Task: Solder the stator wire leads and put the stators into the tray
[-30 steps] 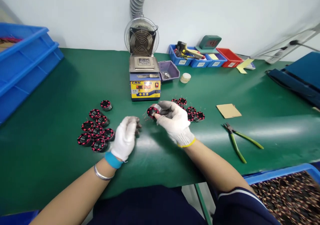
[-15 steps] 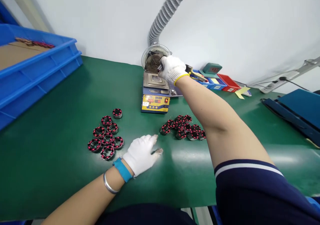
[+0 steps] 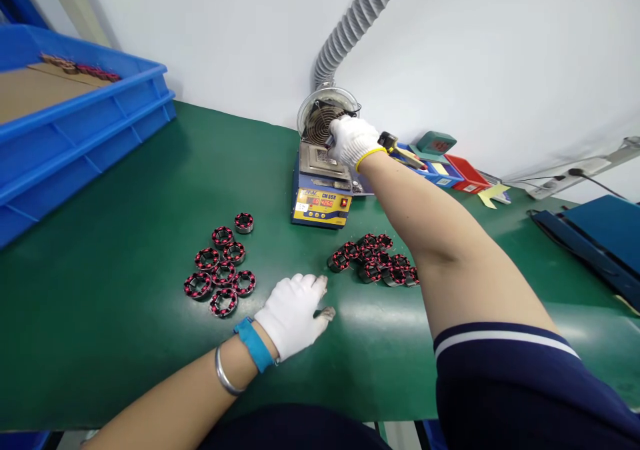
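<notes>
My right hand [image 3: 350, 140], in a white glove, is closed around a motor stator [image 3: 330, 141], most of it hidden by the fingers. It hangs just over the metal top of a blue and yellow solder pot [image 3: 323, 207] with red digits. My left hand [image 3: 295, 313], gloved too, lies on the green table with thumb and forefinger apart and nothing in it. To its left are several ring-shaped stators [image 3: 223, 275] with pink and black windings. Another cluster of stators [image 3: 370, 273] stands right of it, wire ends sticking up.
Behind the pot is a round fan grille [image 3: 320, 125] on a grey duct hose [image 3: 350, 27]. A big blue crate [image 3: 100, 130] occupies the left. Small blue bins, a red bin [image 3: 465, 173] and a brush-like tool [image 3: 400, 151] sit back right. A dark blue case [image 3: 600, 237] lies far right.
The camera view has shifted slightly, moving the scene a little to the right. My right hand has lowered the stator slightly toward the pot's top. My left hand stays on the table.
</notes>
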`<state>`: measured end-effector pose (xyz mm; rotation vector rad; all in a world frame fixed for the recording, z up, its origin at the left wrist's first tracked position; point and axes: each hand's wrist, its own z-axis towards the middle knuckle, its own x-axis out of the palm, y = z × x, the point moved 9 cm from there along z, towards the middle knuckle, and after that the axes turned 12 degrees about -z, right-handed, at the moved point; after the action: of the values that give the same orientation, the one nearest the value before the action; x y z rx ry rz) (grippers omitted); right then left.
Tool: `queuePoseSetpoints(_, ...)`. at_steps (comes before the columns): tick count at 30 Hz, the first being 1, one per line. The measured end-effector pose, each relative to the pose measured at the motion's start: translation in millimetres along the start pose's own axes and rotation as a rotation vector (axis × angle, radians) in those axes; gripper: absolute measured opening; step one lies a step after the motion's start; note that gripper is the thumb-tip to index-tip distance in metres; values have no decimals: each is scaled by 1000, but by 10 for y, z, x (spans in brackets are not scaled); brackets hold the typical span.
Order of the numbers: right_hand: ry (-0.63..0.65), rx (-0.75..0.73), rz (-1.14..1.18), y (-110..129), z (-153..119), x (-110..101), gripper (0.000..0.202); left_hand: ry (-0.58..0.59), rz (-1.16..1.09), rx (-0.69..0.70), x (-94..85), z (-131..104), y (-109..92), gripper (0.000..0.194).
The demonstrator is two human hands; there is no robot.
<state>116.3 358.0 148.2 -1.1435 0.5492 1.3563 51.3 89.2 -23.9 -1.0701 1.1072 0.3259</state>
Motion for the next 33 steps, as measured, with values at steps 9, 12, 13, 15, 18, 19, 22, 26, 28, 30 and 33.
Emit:
queuePoseSetpoints(9,-17,66,-18,-141,-10,-174,36,-79,-28,-3,-27,-5,20,50)
queuePoseSetpoints(12,-11,129,110,-183,-191,-356,36,-258,-100,-33,-162,-4,99,57)
queuePoseSetpoints(13,3,157,163,-174,-298,-416,36,-340,-151,-39,-225,-14,132,59)
queuePoseSetpoints(15,52,218,289,-109,-563,-488,35,-507,-293,-37,-342,-54,201,61)
queuePoseSetpoints(18,208,252,545,160,-1029,-376,40,-660,-565,-42,-409,-110,313,67)
queuePoseSetpoints(19,268,252,638,286,-1193,-297,44,-676,-641,-55,-403,-117,343,69)
queuePoseSetpoints(22,416,245,882,669,-1671,-64,58,-680,-782,-122,-363,-129,417,80)
queuePoseSetpoints(26,631,186,1165,1055,-2156,121,52,-686,-872,-178,-361,-153,516,83)
queuePoseSetpoints(28,754,147,1360,1177,-2297,141,38,-690,-892,-178,-379,-158,551,78)
queuePoseSetpoints(30,827,177,1527,1201,-2363,155,25,-664,-913,-149,-384,-140,540,73)
queuePoseSetpoints(33,852,290,1566,1120,-2370,227,21,-606,-870,-118,-370,-112,460,73)
